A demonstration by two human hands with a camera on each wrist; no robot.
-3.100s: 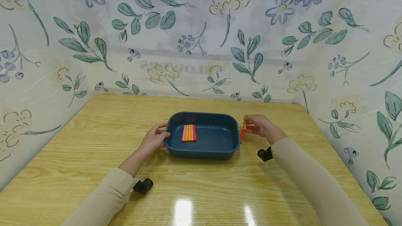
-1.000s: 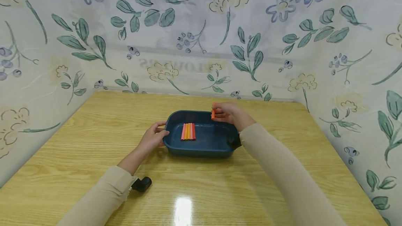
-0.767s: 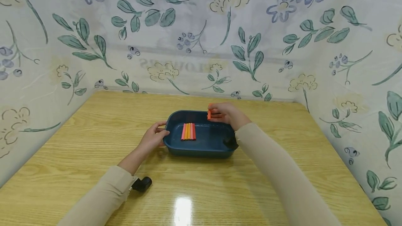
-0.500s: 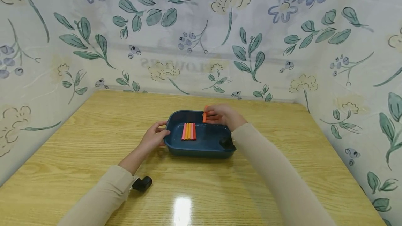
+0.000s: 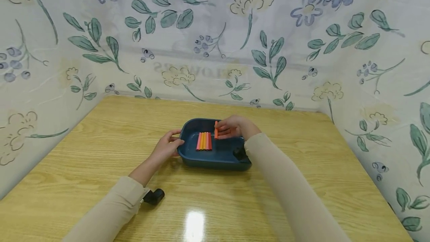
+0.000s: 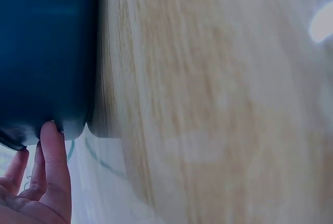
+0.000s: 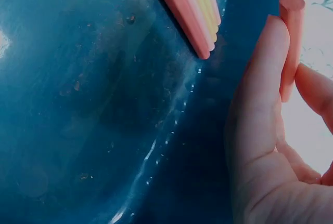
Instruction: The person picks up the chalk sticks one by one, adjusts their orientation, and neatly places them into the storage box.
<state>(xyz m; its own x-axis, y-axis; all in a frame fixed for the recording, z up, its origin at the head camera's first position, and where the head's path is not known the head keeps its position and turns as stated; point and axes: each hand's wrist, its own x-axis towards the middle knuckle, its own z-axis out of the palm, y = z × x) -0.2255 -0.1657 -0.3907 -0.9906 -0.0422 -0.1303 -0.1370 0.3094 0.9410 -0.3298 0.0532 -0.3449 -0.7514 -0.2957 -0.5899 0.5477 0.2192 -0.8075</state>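
My left hand (image 5: 165,148) holds the left end of a dark blue rectangular dish (image 5: 215,165), thumb over the rim. In the left wrist view its fingertips (image 6: 51,129) press the dish's outer wall. Inside the dish, toward the left, a row of pink, yellow and red sticks (image 5: 204,142) lies side by side. My right hand (image 5: 234,127) pinches an orange-red stick (image 5: 216,130) between thumb and fingers, over the dish just right of that row. The right wrist view shows this faceted stick (image 7: 293,47) with one flat end exposed.
The dish stands on a wood-grain table (image 5: 188,201) with a floral cloth (image 5: 215,47) behind and at the sides. A black wrist camera (image 5: 153,196) hangs below the left cuff. The right sleeve (image 5: 282,174) hides the dish's right end.
My right hand has brought the orange-red stick from beyond the dish's right end leftward over the dish, then lower toward the row. The left hand keeps its hold on the dish.
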